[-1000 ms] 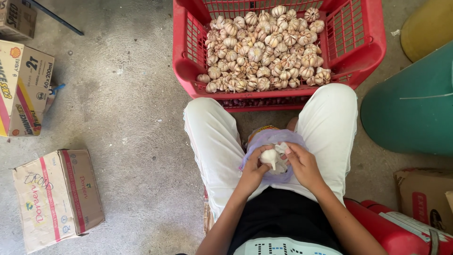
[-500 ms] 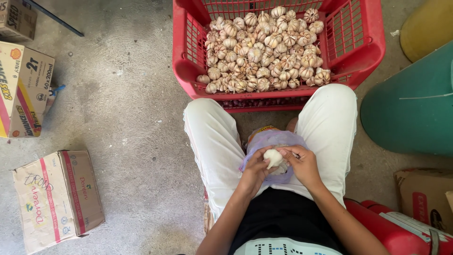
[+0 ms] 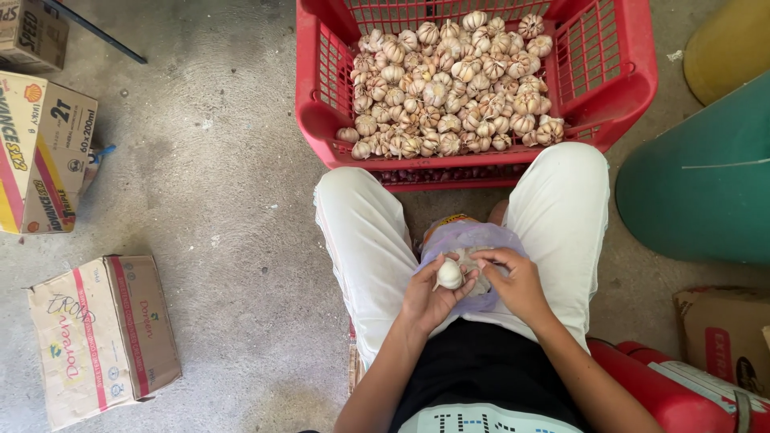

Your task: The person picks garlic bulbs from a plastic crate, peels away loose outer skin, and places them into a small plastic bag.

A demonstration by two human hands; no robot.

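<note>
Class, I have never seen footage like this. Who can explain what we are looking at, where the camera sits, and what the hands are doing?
The camera sits on a seated person's head, looking down at their lap. The left hand holds a white garlic bulb in its grip. The right hand picks at papery skins over a pale plastic bag between the knees. Ahead stands a red crate heaped with garlic bulbs. Cardboard boxes lie on the concrete floor to the left; a green drum is on the right.

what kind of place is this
Likely a back-of-shop or market storeroom used for produce prep: a bare concrete floor, a red plastic crate heaped with garlic bulbs, and cardboard cartons standing about.
</note>
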